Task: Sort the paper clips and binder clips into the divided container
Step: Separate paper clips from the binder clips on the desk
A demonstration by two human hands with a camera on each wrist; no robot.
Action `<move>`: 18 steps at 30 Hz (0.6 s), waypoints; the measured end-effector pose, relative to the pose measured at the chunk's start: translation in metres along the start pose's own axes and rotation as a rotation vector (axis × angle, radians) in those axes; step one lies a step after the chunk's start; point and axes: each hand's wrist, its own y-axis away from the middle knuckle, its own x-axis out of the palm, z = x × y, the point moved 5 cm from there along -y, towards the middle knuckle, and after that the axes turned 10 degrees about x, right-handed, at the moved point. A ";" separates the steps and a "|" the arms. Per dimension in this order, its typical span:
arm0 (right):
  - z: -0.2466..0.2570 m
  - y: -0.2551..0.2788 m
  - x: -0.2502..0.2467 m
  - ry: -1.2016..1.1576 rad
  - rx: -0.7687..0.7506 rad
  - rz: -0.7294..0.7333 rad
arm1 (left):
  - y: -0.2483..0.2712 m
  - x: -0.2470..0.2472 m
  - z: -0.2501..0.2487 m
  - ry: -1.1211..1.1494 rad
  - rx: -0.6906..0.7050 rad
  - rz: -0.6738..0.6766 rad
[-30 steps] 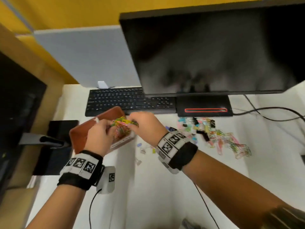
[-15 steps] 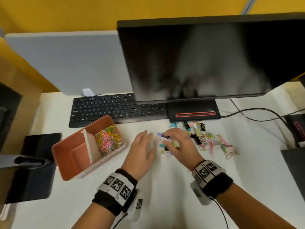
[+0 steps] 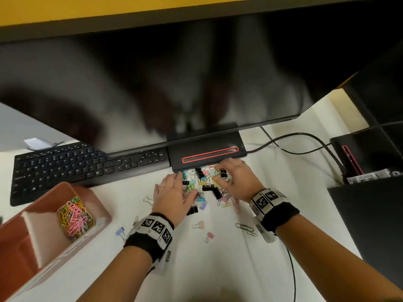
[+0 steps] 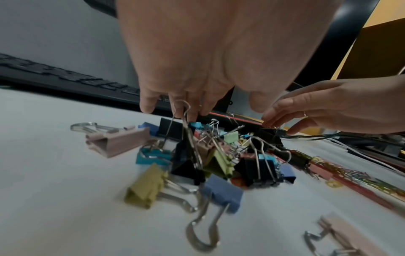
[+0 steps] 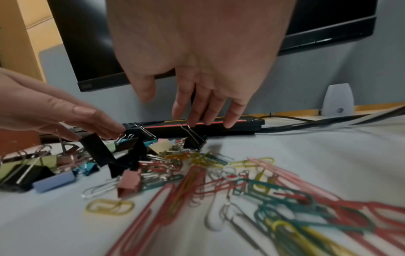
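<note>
Both hands are down over the heap of binder clips (image 3: 204,186) on the white desk (image 3: 218,269), right in front of the monitor base (image 3: 207,153). The left hand (image 3: 171,196) is spread flat over the near-left edge of the heap, fingers straight and a little apart; from the left wrist view its fingertips (image 4: 146,105) sit just above a black binder clip (image 4: 188,162) whose wire handle stands up between them, but whether they actually pinch that handle I cannot tell. The right hand (image 3: 236,182) reaches in from the other side, fingers long and relaxed, tips just above another black binder clip (image 5: 194,141) near the base; nothing is clasped there. Loose paper clips (image 5: 252,190), red, green, yellow and pink, lie scattered beneath the right wrist, touching the heap's right edge. A few stray binder clips lie nearer the person, apart from the heap. Over at the left stands the divided container (image 3: 102,216), terracotta in colour, well apart from the hands, with a tangle of coloured paper clips (image 3: 75,216) lying in its far compartment. A black keyboard (image 3: 87,164) runs behind it.
</note>
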 end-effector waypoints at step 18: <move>-0.012 0.021 0.029 0.106 -0.097 0.026 | 0.015 0.005 -0.002 -0.199 0.025 0.064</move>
